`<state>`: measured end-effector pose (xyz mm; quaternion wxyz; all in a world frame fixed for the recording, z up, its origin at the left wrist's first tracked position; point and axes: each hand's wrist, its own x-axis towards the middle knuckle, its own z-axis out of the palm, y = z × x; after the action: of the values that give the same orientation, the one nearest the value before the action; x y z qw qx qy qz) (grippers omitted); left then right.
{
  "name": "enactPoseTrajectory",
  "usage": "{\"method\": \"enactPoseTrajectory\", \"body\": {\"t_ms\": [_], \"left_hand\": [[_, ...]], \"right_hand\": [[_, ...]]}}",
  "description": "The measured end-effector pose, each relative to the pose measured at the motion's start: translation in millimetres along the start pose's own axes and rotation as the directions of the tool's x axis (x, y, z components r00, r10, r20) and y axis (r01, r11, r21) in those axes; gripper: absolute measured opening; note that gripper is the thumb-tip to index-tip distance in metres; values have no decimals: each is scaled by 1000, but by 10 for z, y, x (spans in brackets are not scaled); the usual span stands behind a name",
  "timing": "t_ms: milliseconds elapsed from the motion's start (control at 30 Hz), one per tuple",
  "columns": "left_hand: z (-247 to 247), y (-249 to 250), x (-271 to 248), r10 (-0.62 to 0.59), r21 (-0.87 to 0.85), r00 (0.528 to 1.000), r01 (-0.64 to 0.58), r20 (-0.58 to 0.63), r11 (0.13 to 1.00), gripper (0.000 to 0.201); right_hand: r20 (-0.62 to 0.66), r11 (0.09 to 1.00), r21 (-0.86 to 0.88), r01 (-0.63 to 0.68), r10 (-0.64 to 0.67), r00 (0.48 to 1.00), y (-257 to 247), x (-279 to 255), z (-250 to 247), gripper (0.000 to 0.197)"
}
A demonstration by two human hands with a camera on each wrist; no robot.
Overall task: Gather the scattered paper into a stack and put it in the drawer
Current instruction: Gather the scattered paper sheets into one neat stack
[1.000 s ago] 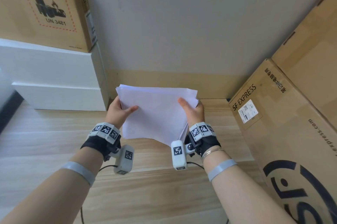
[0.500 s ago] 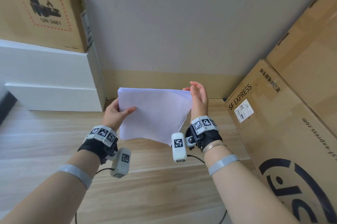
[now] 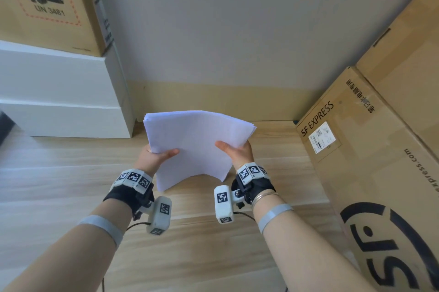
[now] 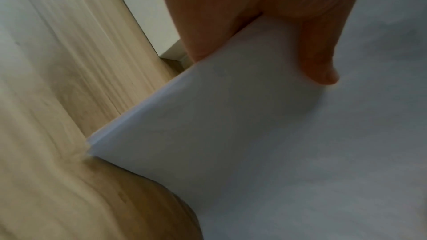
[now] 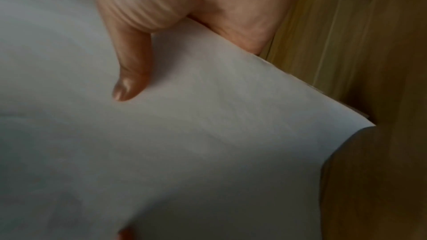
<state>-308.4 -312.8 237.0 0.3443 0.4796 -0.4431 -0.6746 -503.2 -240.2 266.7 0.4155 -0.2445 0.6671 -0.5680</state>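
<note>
A stack of white paper point(image 3: 194, 144) is held up above the wooden floor point(image 3: 59, 185), bowed slightly along its near edge. My left hand point(image 3: 155, 157) grips its left edge, thumb on top and fingers hidden beneath. My right hand point(image 3: 235, 151) grips the right edge the same way. In the left wrist view the thumb point(image 4: 318, 61) lies on the paper point(image 4: 254, 134). In the right wrist view the thumb point(image 5: 129, 72) presses on the sheet point(image 5: 184, 152). The white drawer unit point(image 3: 59, 92) stands at the left with its drawer fronts closed.
A cardboard box marked UN 3481 point(image 3: 47, 4) sits on top of the drawer unit. Large SF Express cardboard boxes point(image 3: 370, 161) lean along the right side. A grey wall point(image 3: 225, 25) with a tan skirting board point(image 3: 213, 99) stands straight ahead.
My right hand came down from the stack's top right corner and again grips the right edge. The sheets now lie more evenly together.
</note>
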Motion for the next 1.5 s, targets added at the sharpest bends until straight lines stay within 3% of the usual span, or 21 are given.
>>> {"method": "enactPoseTrajectory", "body": {"t_ms": [133,233,333,433,500,567,633,667,767,800,867,967,1033,1067,1167,1200,1267,1333,1433,1500], "left_hand": [[-56,-53,25,51,-53,999,-51,-8,997,61],[-35,-114,-3,-20,1,1000,20,8,1000,56],[30,-132,-4,-39,144,993,55,-112,988,38],[65,-90,3,3,211,987,32,-161,977,18],[64,-39,-21,33,253,991,1,-129,967,5],[36,-18,-16,67,272,991,-32,-120,962,4],[32,36,-8,109,272,984,-68,-139,960,3],[35,65,-4,121,279,982,-77,-145,957,2],[67,163,-5,177,361,979,-130,-101,923,7],[85,203,-24,199,395,978,-157,-67,905,10],[95,260,-42,220,467,975,-182,-28,865,20],[23,277,-85,192,539,981,-170,16,825,31],[-111,209,-101,164,579,986,-151,30,801,21],[-205,173,-118,160,579,987,-144,24,802,11],[-541,-20,-166,137,581,989,-77,-61,810,13],[-643,-95,-180,110,506,988,-43,-104,861,12],[-731,-221,-207,23,196,993,-1,-112,981,17],[-701,-286,-234,-14,-66,999,11,-48,998,15],[-519,-299,-275,-8,-150,995,22,96,988,73],[-401,-297,-261,0,-152,996,13,87,988,82]], "right_hand": [[-21,999,28,-33,33,999,45,14,-19,26],[21,997,7,-79,79,997,66,-57,-5,24],[42,994,-68,-90,93,995,48,-138,65,21],[-23,994,-111,3,-6,1000,-122,-66,42,23],[-59,977,-152,151,-161,985,-350,26,-5,26],[24,897,-283,341,-348,937,-649,104,-43,37],[192,795,-418,439,-395,898,-974,112,-34,39],[285,718,-517,466,-369,885,-1111,111,-9,38],[481,348,-796,496,-136,866,-1332,44,106,43],[494,272,-827,492,-67,867,-1341,17,130,44],[483,237,-849,473,-15,875,-1297,-16,142,36],[411,286,-868,405,-39,911,-1158,-67,109,27],[339,350,-870,347,-86,937,-1044,-78,46,26],[304,387,-865,320,-105,947,-989,-82,7,26],[172,552,-807,212,-124,977,-846,-82,-178,30],[117,619,-767,168,-122,986,-796,-88,-247,31],[24,755,-648,99,-109,994,-678,-113,-358,23],[-28,864,-501,53,-78,997,-551,-178,-406,17],[-66,938,-344,39,-66,996,-331,-262,-431,12],[-107,978,-208,23,-46,993,-176,-331,-418,11]]}}
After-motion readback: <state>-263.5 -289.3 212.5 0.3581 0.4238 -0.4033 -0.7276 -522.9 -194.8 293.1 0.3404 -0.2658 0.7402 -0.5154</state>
